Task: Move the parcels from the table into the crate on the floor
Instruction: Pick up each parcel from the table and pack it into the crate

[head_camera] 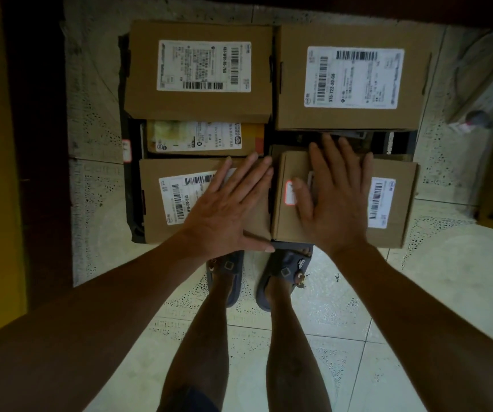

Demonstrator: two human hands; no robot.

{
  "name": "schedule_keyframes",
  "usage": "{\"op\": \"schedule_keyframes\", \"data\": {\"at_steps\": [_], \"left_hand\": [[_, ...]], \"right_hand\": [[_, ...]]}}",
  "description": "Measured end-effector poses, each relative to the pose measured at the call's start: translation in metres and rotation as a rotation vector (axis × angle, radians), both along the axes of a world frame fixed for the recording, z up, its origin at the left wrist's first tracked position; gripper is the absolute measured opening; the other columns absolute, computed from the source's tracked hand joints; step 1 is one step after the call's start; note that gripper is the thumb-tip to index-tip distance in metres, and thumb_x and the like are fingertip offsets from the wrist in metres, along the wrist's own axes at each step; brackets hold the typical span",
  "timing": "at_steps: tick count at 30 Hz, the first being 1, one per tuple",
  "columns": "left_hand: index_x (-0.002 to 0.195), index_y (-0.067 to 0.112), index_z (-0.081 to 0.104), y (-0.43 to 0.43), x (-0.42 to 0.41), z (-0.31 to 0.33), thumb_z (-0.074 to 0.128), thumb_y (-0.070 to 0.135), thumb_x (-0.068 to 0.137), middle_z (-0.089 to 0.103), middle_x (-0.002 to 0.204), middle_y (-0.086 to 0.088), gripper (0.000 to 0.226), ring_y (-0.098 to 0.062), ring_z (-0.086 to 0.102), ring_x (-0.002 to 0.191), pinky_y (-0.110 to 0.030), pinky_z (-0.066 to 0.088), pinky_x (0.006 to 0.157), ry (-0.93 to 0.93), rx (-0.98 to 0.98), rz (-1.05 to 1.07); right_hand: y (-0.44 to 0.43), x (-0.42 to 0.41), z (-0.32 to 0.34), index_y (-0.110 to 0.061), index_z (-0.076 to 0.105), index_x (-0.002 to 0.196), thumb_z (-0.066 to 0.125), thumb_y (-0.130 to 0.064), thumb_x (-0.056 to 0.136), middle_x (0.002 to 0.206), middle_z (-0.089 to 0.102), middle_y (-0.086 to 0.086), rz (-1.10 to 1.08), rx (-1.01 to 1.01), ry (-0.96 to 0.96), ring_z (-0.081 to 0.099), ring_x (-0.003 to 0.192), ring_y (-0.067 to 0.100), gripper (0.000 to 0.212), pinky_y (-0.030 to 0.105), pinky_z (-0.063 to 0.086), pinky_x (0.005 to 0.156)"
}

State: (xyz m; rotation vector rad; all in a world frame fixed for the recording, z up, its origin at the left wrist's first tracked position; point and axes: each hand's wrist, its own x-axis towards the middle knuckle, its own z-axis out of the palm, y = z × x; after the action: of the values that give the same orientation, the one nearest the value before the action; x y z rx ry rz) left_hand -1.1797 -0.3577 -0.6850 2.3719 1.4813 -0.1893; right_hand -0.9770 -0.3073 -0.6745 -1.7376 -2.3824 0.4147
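Pressing flat, spread: left hand (227, 203) on near-left parcel (162, 233), right hand (337, 200) on near-right parcel (403, 173). Risk: uneven push tilts parcel, jams it against crate (135, 209) wall.

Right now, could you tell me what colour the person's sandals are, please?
Dark blue-grey sandals, seen best in the head view.
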Motion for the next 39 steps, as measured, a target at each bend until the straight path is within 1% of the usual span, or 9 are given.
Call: {"op": "schedule_keyframes", "data": {"at_steps": [6,11,17,21,23,25,28,32,39], "left_hand": [[0.153,0.001,0.011,0.005,-0.003,-0.005,0.03,0.091,0.074,0.01,0.164,-0.016,0.122,-0.029,0.007,0.152,-0.048,0.004,0.123,-0.026,0.038,-0.085],[0.152,0.003,0.019,0.009,-0.016,0.005,0.028,0.081,0.085,0.023,0.161,-0.015,0.103,-0.028,0.018,0.15,-0.049,0.012,0.121,-0.036,0.075,-0.043],[0.152,0.004,0.018,0.017,-0.016,-0.002,0.024,0.075,0.091,0.02,0.162,-0.014,0.095,-0.028,0.017,0.151,-0.049,0.013,0.121,0.05,0.07,-0.091],[0.149,0.002,0.036,0.021,-0.02,0.017,0.035,0.065,0.094,0.03,0.158,-0.016,0.084,-0.032,0.024,0.148,-0.049,0.012,0.121,-0.186,0.113,-0.011],[0.149,0.005,0.036,0.041,-0.028,0.027,0.036,0.062,0.095,0.032,0.157,-0.018,0.078,-0.032,0.023,0.147,-0.049,0.007,0.121,-0.261,0.172,0.094],[0.152,0.009,0.03,0.073,-0.04,0.033,0.035,0.064,0.096,0.026,0.16,-0.019,0.079,-0.034,0.017,0.149,-0.052,0.004,0.121,-0.213,0.224,0.223],[0.157,0.015,0.018,0.113,-0.061,0.033,0.03,0.07,0.093,0.012,0.165,-0.014,0.085,-0.033,0.007,0.151,-0.055,0.002,0.121,-0.068,0.13,0.366],[0.158,0.021,0.009,0.117,-0.067,0.022,0.019,0.072,0.093,0.004,0.166,-0.006,0.083,-0.025,-0.002,0.153,-0.048,-0.004,0.123,0.051,-0.022,0.277],[0.157,0.018,0.016,0.107,-0.063,0.019,0.02,0.068,0.094,0.013,0.165,-0.008,0.081,-0.028,0.008,0.153,-0.05,0.002,0.123,0.086,0.043,0.197]], "right_hand": [[-0.003,-0.003,-0.01,-0.008,0.047,0.141,0.034,-0.047,0.1,0.15,0.044,0.014,-0.009,0.034,-0.035,0.032,0.142,0.034,0.058,0.058,0.012,0.118],[-0.007,-0.005,-0.004,-0.006,0.049,0.139,0.042,-0.035,0.1,0.149,0.044,0.017,0.051,0.046,0.056,0.031,0.142,0.034,0.049,0.058,0.011,0.118],[-0.004,-0.012,-0.012,-0.004,0.049,0.138,0.039,-0.034,0.101,0.147,0.046,0.018,0.068,0.028,0.006,0.034,0.14,0.035,0.049,0.061,0.012,0.117],[-0.001,-0.01,0.008,-0.003,0.058,0.131,0.05,-0.03,0.097,0.145,0.048,0.019,0.028,0.065,0.128,0.036,0.138,0.036,0.044,0.063,0.017,0.114],[0.018,-0.016,0.021,-0.007,0.06,0.128,0.05,-0.031,0.097,0.144,0.049,0.018,0.019,0.163,0.205,0.037,0.136,0.035,0.041,0.062,0.022,0.112],[0.052,-0.023,0.028,-0.011,0.056,0.134,0.048,-0.034,0.098,0.148,0.043,0.019,0.02,0.21,0.199,0.035,0.139,0.038,0.043,0.06,0.02,0.114],[0.107,-0.031,0.027,-0.016,0.037,0.15,0.036,-0.043,0.102,0.159,0.023,0.018,-0.006,0.06,0.027,0.017,0.148,0.038,0.056,0.056,0.007,0.119],[0.131,-0.028,0.015,-0.023,0.011,0.157,0.024,-0.053,0.102,0.165,0.0,0.012,0.042,-0.184,-0.146,-0.005,0.151,0.033,0.064,0.054,-0.002,0.12],[0.111,-0.027,0.004,-0.024,0.011,0.157,0.02,-0.058,0.099,0.165,0.0,0.013,0.036,-0.169,-0.201,-0.003,0.151,0.033,0.068,0.053,0.0,0.12]]}}
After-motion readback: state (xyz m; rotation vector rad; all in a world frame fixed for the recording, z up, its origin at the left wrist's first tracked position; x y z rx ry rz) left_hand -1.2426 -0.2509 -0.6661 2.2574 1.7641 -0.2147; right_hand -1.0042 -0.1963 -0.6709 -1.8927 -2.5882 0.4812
